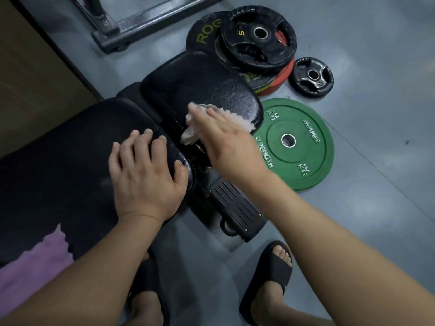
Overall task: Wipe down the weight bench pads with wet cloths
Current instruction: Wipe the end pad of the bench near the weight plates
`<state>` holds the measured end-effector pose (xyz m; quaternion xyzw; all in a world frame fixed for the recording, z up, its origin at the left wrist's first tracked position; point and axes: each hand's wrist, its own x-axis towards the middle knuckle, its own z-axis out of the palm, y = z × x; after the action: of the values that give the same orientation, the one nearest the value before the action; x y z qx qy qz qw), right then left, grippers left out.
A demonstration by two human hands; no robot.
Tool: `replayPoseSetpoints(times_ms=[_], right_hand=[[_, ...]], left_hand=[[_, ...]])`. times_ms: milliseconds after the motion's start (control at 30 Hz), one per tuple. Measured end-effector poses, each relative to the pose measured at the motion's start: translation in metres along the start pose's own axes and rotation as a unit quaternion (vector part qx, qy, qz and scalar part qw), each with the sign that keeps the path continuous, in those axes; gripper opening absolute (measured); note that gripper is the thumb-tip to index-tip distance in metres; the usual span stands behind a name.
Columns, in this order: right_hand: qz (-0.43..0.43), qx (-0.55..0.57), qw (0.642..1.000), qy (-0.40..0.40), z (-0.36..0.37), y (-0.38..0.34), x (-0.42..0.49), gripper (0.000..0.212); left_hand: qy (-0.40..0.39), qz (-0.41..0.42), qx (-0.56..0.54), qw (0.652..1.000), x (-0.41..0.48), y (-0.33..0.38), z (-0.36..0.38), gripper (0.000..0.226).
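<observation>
The black weight bench has a long back pad [66, 151] at the left and a smaller seat pad [200, 85] in the middle. My right hand [226, 140] presses a pale wet cloth [193, 130] flat against the near edge of the seat pad, with part of the cloth hanging into the gap between the pads. My left hand [146, 175] rests palm down, fingers spread, on the end of the back pad and holds nothing. A purple cloth [33, 267] lies on the back pad at the lower left.
A green 10 kg plate [306, 128] lies on the grey floor right of the seat. Behind it sits a stack of black plates [256, 36] and a small black plate [312, 76]. A rack base [141, 27] crosses the top. My sandalled feet [270, 278] stand below the bench frame [235, 208].
</observation>
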<state>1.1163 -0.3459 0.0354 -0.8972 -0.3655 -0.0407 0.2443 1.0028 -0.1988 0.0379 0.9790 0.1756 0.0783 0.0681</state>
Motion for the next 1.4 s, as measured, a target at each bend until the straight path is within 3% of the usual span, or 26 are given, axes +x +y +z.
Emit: replayPoseSetpoints(times_ms=[167, 300, 367, 467, 567, 733, 800, 933, 1000, 1100, 1133, 1267, 1400], right_hand=[[0.132, -0.055, 0.989, 0.024, -0.014, 0.042, 0.059, 0.046], [-0.03, 0.003, 0.999, -0.015, 0.014, -0.009, 0.04, 0.041], [-0.069, 0.0, 0.996, -0.06, 0.008, -0.008, 0.038, 0.042], [-0.006, -0.053, 0.998, -0.045, -0.008, 0.023, 0.071, 0.034], [0.083, -0.087, 0.993, -0.009, -0.003, 0.03, 0.1, 0.04], [-0.08, -0.029, 0.992, -0.097, 0.022, -0.015, 0.089, 0.047], [-0.054, -0.045, 0.993, -0.096, 0.007, -0.004, 0.103, 0.043], [0.1, -0.087, 0.991, -0.02, 0.007, 0.025, 0.139, 0.041], [0.07, -0.084, 0.993, -0.047, 0.027, -0.003, 0.14, 0.04], [-0.069, -0.054, 0.992, -0.09, 0.04, -0.031, 0.128, 0.039], [-0.08, -0.047, 0.991, -0.096, 0.035, -0.029, 0.131, 0.039], [0.079, -0.074, 0.992, -0.07, 0.028, 0.001, 0.162, 0.037], [0.017, -0.067, 0.993, -0.091, 0.043, -0.012, 0.161, 0.04]], left_hand=[[0.0, -0.002, 0.0, 1.0, 0.002, 0.0, 0.001, 0.055], [-0.001, 0.002, 0.008, 1.0, 0.0, -0.002, 0.001, 0.055], [-0.002, 0.0, 0.007, 1.0, 0.001, -0.002, 0.001, 0.055], [-0.005, -0.002, -0.006, 1.0, 0.002, 0.0, 0.001, 0.054], [-0.01, -0.004, -0.008, 1.0, 0.002, -0.001, 0.0, 0.055], [-0.016, -0.004, -0.004, 1.0, 0.004, -0.003, 0.0, 0.055], [-0.016, -0.004, -0.005, 1.0, 0.003, -0.002, 0.0, 0.054], [-0.015, -0.005, -0.011, 1.0, 0.004, -0.002, -0.001, 0.054], [-0.014, -0.004, -0.008, 1.0, 0.005, -0.003, -0.001, 0.054], [-0.014, -0.003, -0.007, 1.0, 0.004, -0.005, -0.001, 0.051], [-0.016, -0.004, -0.007, 1.0, 0.004, -0.005, -0.001, 0.051], [-0.015, -0.003, -0.005, 1.0, 0.003, -0.002, -0.002, 0.055], [-0.015, -0.005, -0.005, 1.0, 0.004, -0.004, -0.003, 0.055]])
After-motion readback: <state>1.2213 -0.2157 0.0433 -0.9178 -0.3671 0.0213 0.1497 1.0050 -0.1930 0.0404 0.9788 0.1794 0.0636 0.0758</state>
